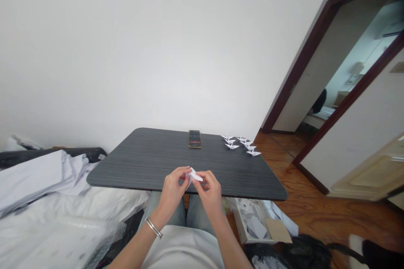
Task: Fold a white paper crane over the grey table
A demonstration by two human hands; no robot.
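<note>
A small piece of folded white paper (193,174) is held up between both hands, over the front edge of the dark table. My left hand (173,185) pinches its left side between thumb and fingers. On the right side, my right hand (209,188) grips it the same way. Part of the paper is hidden behind the fingertips, so its full folded shape cannot be made out. Several white paper cranes (248,147) stand in two rows at the table's right rear, apart from both hands.
The dark wood-grained table (142,155) has rounded corners and meets a white wall. A phone (195,139) lies near its back edge. Below on the right stands an open white box (241,222) with paper in it. White sheets (41,176) lie to the left.
</note>
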